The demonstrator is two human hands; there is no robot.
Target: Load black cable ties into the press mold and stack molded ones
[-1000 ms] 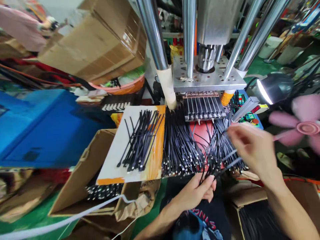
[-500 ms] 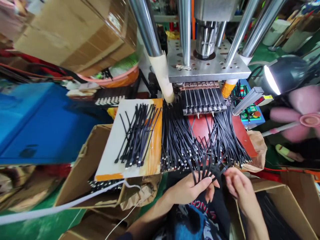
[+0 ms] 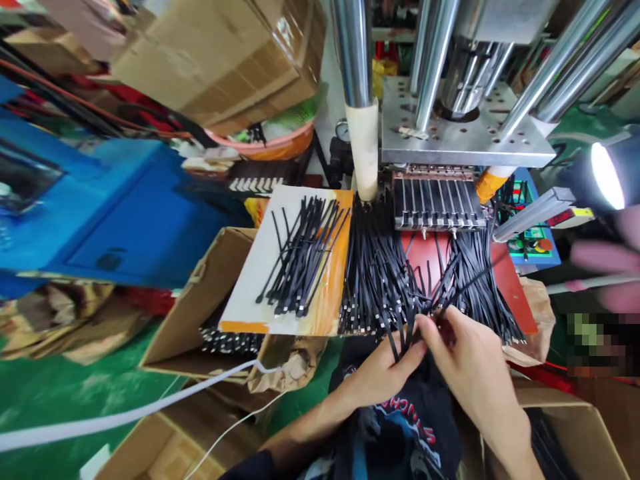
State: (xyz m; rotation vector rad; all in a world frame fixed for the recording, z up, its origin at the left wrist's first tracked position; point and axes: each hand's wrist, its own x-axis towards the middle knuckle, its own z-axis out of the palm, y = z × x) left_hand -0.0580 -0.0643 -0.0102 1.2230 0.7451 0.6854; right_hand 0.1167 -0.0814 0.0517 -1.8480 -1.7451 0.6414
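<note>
Several short black cables [image 3: 395, 337] fan out of my left hand [image 3: 383, 377], whose fingers are closed round them. Right beside it, my right hand [image 3: 465, 360] pinches one black cable [image 3: 473, 277] that slants up to the right. Both hands meet in front of the press bench, and the right fingertips are partly hidden. Just beyond them lies a dense pile of black cables [image 3: 375, 273] with silver ends toward me. A second pile [image 3: 477, 280] spreads over the red plate [image 3: 513, 287].
A tied bundle of black cables [image 3: 305, 260] rests on a white board [image 3: 250, 280] at left. Behind the piles stands a steel press [image 3: 465, 157] above a slotted black mould [image 3: 440, 203]. Open cardboard boxes [image 3: 200, 293] stand below. A lit lamp [image 3: 607, 175] and a pink fan [image 3: 607, 257] are at right.
My right hand has moved left to my left hand and now pinches a cable. The fanned cables have drawn closer together. The whole view has shifted, with the bench now further right.
</note>
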